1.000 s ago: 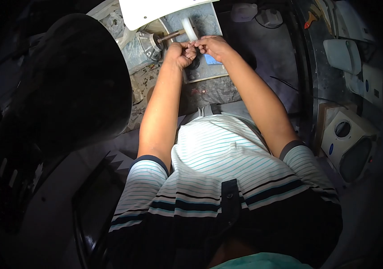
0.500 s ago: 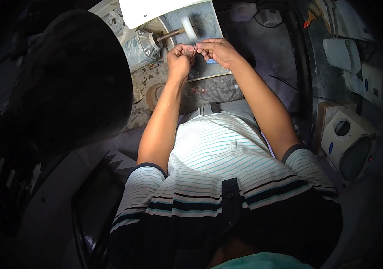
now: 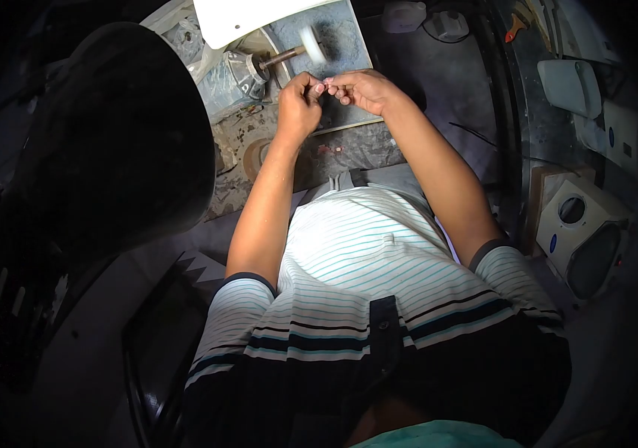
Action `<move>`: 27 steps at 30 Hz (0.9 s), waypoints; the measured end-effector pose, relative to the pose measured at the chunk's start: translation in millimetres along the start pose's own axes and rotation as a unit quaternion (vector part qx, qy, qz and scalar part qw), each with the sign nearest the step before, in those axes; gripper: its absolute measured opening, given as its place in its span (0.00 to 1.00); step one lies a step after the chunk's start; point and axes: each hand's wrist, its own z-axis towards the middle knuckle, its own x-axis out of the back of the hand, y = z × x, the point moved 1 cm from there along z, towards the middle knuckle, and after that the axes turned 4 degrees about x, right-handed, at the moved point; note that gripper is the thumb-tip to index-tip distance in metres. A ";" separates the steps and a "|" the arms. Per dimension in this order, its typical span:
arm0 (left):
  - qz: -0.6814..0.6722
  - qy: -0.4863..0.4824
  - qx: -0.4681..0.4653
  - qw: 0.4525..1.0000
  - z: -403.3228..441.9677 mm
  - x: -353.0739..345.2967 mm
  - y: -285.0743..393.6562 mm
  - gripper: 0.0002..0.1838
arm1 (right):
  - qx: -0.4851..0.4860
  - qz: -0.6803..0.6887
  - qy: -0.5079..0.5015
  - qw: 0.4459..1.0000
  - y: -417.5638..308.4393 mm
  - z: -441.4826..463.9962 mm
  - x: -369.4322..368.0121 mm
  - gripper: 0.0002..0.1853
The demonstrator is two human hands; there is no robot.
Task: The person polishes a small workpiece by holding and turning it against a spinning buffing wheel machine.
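Fingertips (image 3: 320,88) of our left hand (image 3: 300,110) and right hand (image 3: 365,91) are meeting on our side of the white buffing wheel (image 3: 311,45), near but apart from it. Our left fingers are curling inward, our right ones bending loosely; whatever they may be pinching, we are failing to tell. The wheel is sitting on a brown spindle (image 3: 283,57), above a grey tray (image 3: 343,21).

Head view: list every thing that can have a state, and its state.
Left hand, fingers pinched; any held item unclear
Right hand, fingertips pinched beside the left's; any held item unclear
White wheel, mounted on shaft; spinning or still, unclear
White panel, brightly lit
Workbench, stained
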 end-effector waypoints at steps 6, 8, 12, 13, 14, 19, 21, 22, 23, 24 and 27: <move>-0.113 -0.023 0.060 0.992 -1.4 -10.1 -20.9 0.05 | -0.013 0.005 0.004 1.000 0.6 0.4 2.8 0.08; -0.220 -0.059 0.173 0.958 -0.8 -11.4 -26.4 0.05 | 0.018 -0.029 0.029 0.999 0.7 -2.8 -3.0 0.08; -0.370 -0.110 0.326 0.863 3.2 -8.7 -26.3 0.07 | 0.141 -0.231 0.078 0.959 -5.2 -13.7 -13.4 0.09; -0.379 -0.121 0.334 0.855 4.5 -8.3 -26.7 0.08 | 0.178 -0.258 0.050 0.948 -6.3 -15.4 -14.1 0.10; -0.379 -0.122 0.335 0.854 6.4 -8.2 -28.0 0.08 | 0.178 -0.257 0.051 0.949 -6.4 -15.2 -14.1 0.10; -0.485 -0.090 0.340 0.801 13.5 -11.9 -38.6 0.08 | 0.175 -0.258 0.058 0.948 -4.5 -10.5 -10.5 0.08; -0.522 -0.088 0.324 0.784 14.2 -15.1 -39.0 0.09 | 0.179 -0.268 0.074 0.944 -5.6 -10.6 -10.6 0.08; -0.558 -0.086 0.307 0.767 14.5 -17.2 -38.7 0.09 | 0.183 -0.278 0.090 0.939 -6.4 -10.5 -10.6 0.08; -0.558 -0.085 0.307 0.767 14.1 -20.0 -41.5 0.09 | 0.183 -0.278 0.090 0.939 -5.4 -8.3 -8.7 0.08; -0.557 -0.079 0.289 0.775 13.7 -22.7 -44.1 0.09 | 0.198 -0.269 0.082 0.939 -4.1 -5.2 -6.7 0.08; -0.576 -0.070 0.260 0.772 15.7 -30.2 -45.6 0.09 | 0.222 -0.271 0.087 0.932 -2.4 3.5 -2.9 0.08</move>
